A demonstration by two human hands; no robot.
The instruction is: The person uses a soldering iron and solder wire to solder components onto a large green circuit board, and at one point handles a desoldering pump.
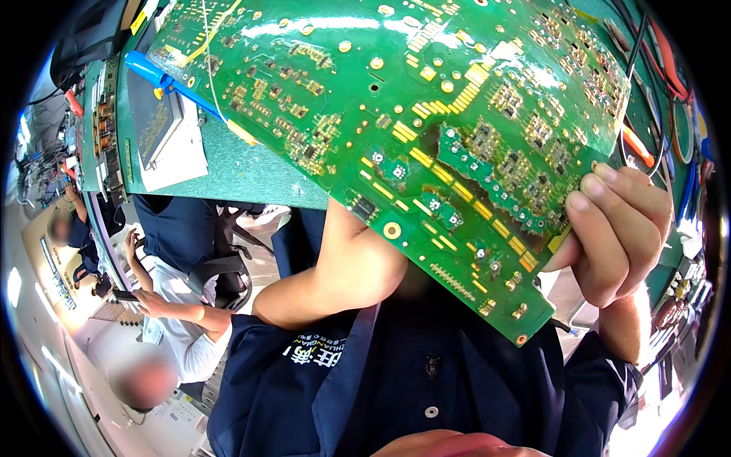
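Note:
A large green circuit board (365, 99) fills the upper middle of the view, tilted and held up close in front of my chest. Gold pads and clusters of small components cover its face, and a ragged, darkened line runs through its right part. My right hand (620, 228) grips the board's right edge, fingertips on the face and the thumb mostly behind. My left forearm (335, 266) rises behind the lower left edge; the board hides that hand. A blue stick-like tool (179, 85) lies by the board's left edge, and a thin pale wire crosses the board near it.
Below the board is a green worktop (244, 167), with white paper (186, 156) and a dark flat panel (156, 114) at left. Cables (670, 68) and orange-handled tools (638, 145) crowd the right. At left, a person in white (179, 305) holds a dark flat object.

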